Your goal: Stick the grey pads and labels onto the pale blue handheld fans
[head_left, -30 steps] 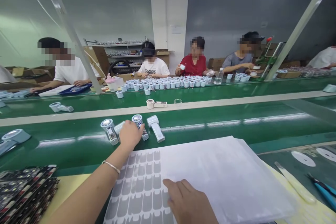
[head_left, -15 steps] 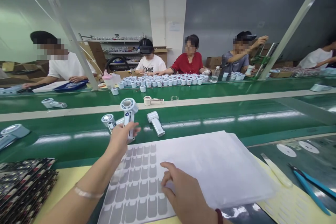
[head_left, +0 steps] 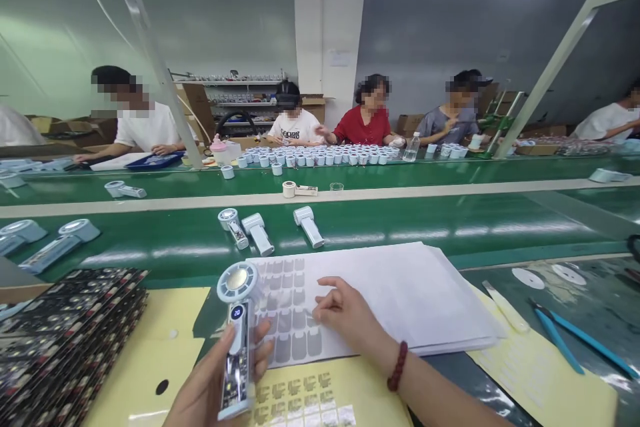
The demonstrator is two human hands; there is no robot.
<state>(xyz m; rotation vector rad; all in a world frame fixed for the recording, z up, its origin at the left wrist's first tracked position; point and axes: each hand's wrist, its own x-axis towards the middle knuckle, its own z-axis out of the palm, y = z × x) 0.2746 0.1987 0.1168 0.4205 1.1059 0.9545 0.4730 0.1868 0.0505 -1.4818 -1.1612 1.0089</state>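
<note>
Left hand [head_left: 200, 380] palm-up at lower centre-left, clamped around the handle of a light-blue handheld fan [head_left: 238, 347]: thumb along the near side, fingers wrapping the far side, head pointing away, display showing 20. Right hand [head_left: 353, 313] apart from it, forearm coming in from lower right, beaded bracelet [head_left: 398, 367] on wrist. It's over the grey sticker sheet [head_left: 284, 327], fingers curled, thumb and index tips close; cannot tell if anything small is pinched. Fan held above the sheet's left edge. White paper [head_left: 400, 293] right of the stickers, yellow sheet [head_left: 370, 380] nearer. Dark panel stack [head_left: 75, 340] at left; white-handled blade [head_left: 506, 307] and blue-handled pliers [head_left: 560, 333] at right. Three more fans [head_left: 259, 235] on the green belt [head_left: 400, 223] beyond. Co-workers seated across.
</note>
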